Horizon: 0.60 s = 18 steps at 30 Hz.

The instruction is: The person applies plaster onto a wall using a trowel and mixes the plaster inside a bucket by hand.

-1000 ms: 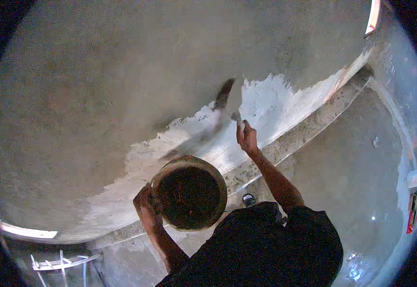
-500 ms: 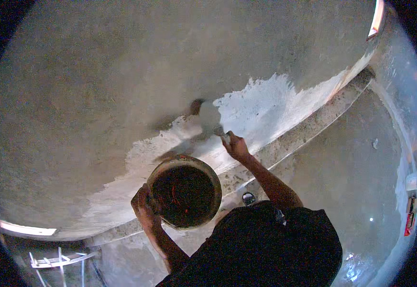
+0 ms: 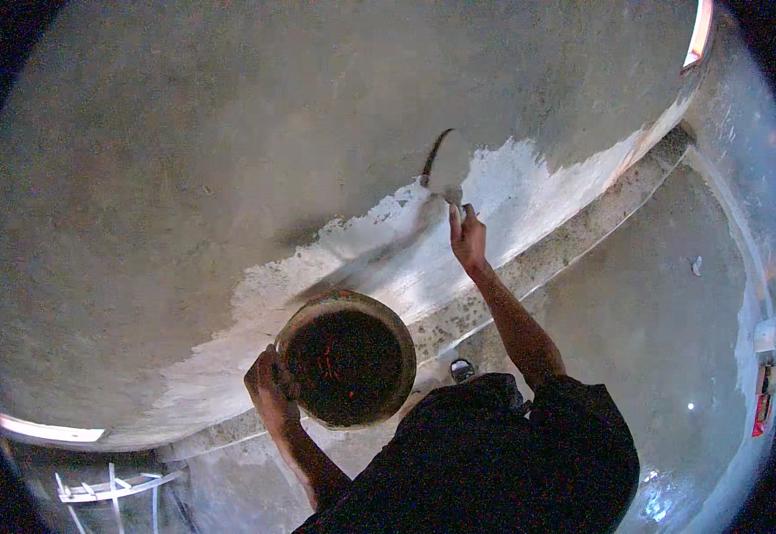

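My left hand (image 3: 270, 387) is closed on the left rim of a large round pan (image 3: 381, 311), held out in front of my body with its dark inside toward me. What lies in the pan is too dark to make out, apart from a few reddish streaks. In my right hand (image 3: 469, 242) is a trowel (image 3: 448, 165) with a broad blade, gripped by its handle. The blade stands against the grey wall (image 3: 201, 169), at the upper edge of a whitish coated strip (image 3: 508, 196).
A rough concrete ledge (image 3: 544, 258) follows the wall's foot. Beyond the lower left stands a whitish frame with legs (image 3: 117, 489). Boxes and a red item (image 3: 762, 414) sit at the far right. One of my feet (image 3: 462, 369) shows on the floor (image 3: 628, 303).
My right hand has swept the trowel up and to the right along the wall, and its blade has turned. The pan in my left hand has barely moved.
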{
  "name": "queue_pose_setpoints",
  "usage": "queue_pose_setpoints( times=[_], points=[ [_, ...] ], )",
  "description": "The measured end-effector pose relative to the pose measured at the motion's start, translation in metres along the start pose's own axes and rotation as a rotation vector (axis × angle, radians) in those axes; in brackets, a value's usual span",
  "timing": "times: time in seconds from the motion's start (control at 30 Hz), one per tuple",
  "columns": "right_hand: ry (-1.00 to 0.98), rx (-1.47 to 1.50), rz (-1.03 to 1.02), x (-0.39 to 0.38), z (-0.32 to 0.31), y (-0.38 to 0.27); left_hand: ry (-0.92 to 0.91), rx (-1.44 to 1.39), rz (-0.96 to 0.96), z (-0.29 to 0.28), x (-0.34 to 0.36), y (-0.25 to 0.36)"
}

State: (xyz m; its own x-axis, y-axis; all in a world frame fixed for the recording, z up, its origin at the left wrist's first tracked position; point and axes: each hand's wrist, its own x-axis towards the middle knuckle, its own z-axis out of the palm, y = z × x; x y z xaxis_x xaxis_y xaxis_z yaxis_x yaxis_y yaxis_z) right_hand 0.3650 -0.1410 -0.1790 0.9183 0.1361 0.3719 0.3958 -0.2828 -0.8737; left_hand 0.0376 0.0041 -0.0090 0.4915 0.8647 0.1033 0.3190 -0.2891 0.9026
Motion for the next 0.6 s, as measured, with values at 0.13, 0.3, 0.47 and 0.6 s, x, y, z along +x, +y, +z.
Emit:
queue_pose_setpoints(
  times=[0.13, 0.3, 0.47, 0.6],
  points=[
    [-0.001, -0.09, -0.077, -0.012, 0.022, 0.037, 0.076, 0.032, 0.103, 0.011, -0.002, -0.002],
    [-0.103, -0.112, -0.1, -0.055, 0.003, 0.063, -0.015, 0.364, -0.026, 0.011, -0.003, 0.016],
    [-0.005, 0.027, -0.058, -0.026, -0.01, 0.044, 0.056, -0.061, -0.016, 0.019, -0.008, 0.025],
    [-0.034, 0.105, 0.118, 0.001, 0.001, 0.004, -0.039, 0.409, 0.102, 0.007, -0.009, 0.008]
  ],
)
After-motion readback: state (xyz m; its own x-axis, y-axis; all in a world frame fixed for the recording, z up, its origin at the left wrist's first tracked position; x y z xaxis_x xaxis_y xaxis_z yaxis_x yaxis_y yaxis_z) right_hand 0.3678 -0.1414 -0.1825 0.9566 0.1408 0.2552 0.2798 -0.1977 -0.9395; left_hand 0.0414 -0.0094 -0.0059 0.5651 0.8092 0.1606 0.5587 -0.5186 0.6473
